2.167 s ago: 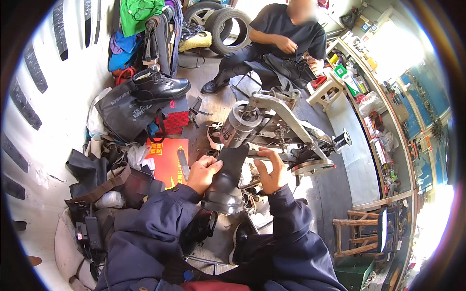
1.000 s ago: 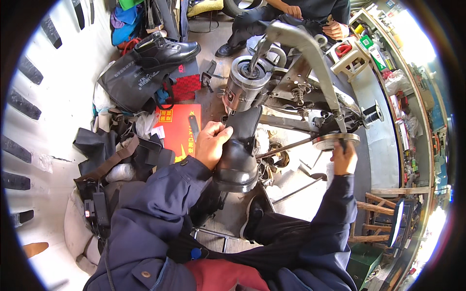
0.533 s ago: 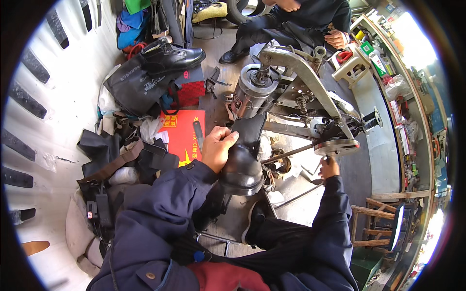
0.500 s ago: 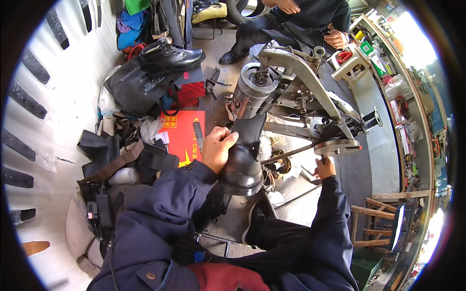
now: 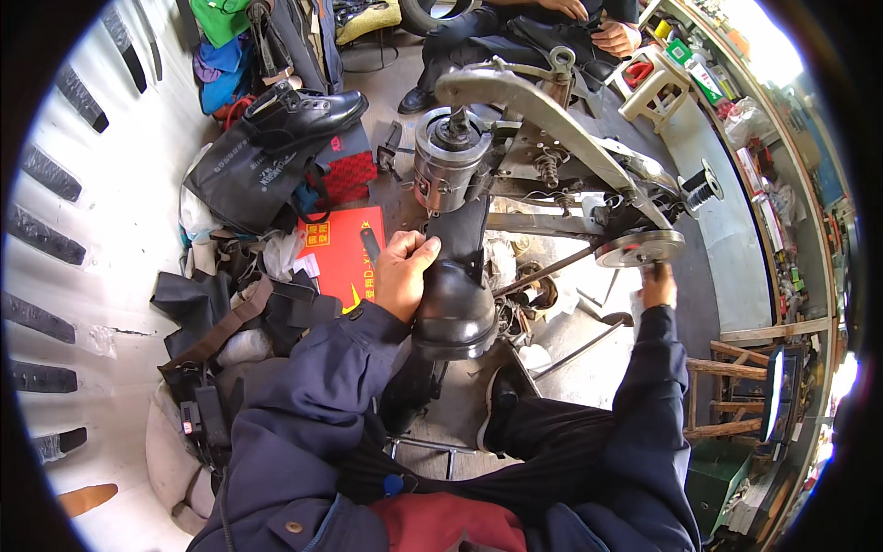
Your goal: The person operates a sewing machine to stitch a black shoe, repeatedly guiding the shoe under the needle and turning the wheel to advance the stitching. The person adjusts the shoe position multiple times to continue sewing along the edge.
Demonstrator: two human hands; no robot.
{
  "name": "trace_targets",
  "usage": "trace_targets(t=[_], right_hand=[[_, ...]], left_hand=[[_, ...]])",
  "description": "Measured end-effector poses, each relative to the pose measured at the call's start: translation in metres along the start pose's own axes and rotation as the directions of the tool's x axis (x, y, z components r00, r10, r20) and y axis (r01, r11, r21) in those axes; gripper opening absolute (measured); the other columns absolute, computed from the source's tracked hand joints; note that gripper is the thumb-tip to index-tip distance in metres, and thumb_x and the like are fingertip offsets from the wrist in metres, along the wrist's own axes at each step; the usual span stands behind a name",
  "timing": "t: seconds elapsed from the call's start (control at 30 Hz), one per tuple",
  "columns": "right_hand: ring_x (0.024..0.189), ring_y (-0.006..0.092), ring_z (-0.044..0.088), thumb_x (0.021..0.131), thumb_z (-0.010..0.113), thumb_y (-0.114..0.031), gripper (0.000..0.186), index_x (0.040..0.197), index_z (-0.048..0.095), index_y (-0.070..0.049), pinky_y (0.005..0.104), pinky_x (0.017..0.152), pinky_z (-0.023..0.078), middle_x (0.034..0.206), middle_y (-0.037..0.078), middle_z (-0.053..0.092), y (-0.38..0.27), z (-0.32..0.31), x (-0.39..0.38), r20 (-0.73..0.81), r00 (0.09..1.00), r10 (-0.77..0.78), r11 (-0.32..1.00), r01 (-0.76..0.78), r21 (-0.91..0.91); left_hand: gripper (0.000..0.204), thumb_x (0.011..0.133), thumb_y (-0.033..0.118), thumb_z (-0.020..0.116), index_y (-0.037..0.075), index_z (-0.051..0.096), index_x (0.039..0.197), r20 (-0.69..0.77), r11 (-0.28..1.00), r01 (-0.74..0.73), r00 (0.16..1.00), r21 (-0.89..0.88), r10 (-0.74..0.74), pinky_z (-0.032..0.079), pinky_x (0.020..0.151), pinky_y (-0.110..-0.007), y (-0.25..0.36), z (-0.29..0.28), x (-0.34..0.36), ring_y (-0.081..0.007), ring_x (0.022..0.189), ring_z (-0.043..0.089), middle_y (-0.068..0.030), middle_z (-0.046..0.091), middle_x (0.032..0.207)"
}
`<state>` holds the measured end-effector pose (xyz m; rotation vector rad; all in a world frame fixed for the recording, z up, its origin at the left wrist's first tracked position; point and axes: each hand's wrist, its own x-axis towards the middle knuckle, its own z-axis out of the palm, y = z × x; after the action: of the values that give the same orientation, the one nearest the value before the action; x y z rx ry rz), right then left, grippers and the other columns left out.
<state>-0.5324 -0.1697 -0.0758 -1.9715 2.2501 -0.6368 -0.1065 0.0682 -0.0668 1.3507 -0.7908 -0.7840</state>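
A black leather boot [image 5: 451,308] lies under the cylindrical head [image 5: 448,170] of a metal shoe-stitching machine [image 5: 515,90], its rounded glossy toe toward me. My left hand [image 5: 403,274] is closed on the boot's left side, the thumb pressed on the leather; part of its grip is hidden. On the right, my right hand [image 5: 659,287] is at the underside of the round metal handwheel [image 5: 640,248]. Its fingers are curled there, and the wheel hides what they close on. Above the wheel sits a spool of dark thread [image 5: 703,188].
Another black shoe [image 5: 308,115] rests on a dark bag [image 5: 244,175] at the left. Near it lie a red box [image 5: 336,244] and black leather scraps [image 5: 198,304]. Another person [image 5: 515,41] sits beyond the machine. A wooden stool [image 5: 736,391] and cluttered shelves [image 5: 782,212] line the right.
My right hand has moved rightward along the underside of the handwheel. My left hand stays on the boot. The whole view has shifted a little, and the other person's hands have moved.
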Motion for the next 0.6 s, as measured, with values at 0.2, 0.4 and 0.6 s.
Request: trace_targets(t=[0.2,0.4,0.6], right_hand=[[0.049,0.0176,0.061,0.094,0.059,-0.019,0.028,0.112,0.050,0.001,0.0272,0.044,0.048,0.065,0.011,0.060,-0.073,-0.001,-0.066,0.614,0.755,-0.230,0.847,-0.155,0.508],[0.052,0.0102,0.052,0.094,0.059,-0.014,0.015,0.086,0.057,-0.001,0.0241,0.047,0.042,0.066,0.003,0.057,-0.062,-0.066,-0.022,0.014,0.973,-0.231,0.726,0.163,0.668],[0.053,0.0152,0.061,0.091,0.064,-0.022,0.021,0.105,0.059,-0.006,0.0302,0.049,0.049,0.065,0.008,0.061,-0.016,-0.002,-0.016,0.163,0.986,-0.044,0.965,0.000,0.262]], left_hand=[[0.025,0.094,0.014,0.061,0.005,0.052,0.072,0.006,1.000,-0.004,1.000,-0.031,0.004,0.033,0.072,-0.024,-0.002,0.000,0.001,-0.0071,0.077,0.042,0.0033,0.045,0.077],[0.026,0.093,0.015,0.062,0.004,0.052,0.072,0.013,0.995,0.047,0.999,-0.088,-0.046,0.034,0.072,-0.025,-0.004,0.000,0.004,-0.0085,0.077,0.042,0.0020,0.045,0.077],[0.028,0.090,0.017,0.065,0.000,0.052,0.072,0.017,1.000,0.001,1.000,-0.012,0.000,0.036,0.073,-0.027,-0.004,-0.002,0.007,-0.0110,0.078,0.045,-0.0014,0.048,0.080]])
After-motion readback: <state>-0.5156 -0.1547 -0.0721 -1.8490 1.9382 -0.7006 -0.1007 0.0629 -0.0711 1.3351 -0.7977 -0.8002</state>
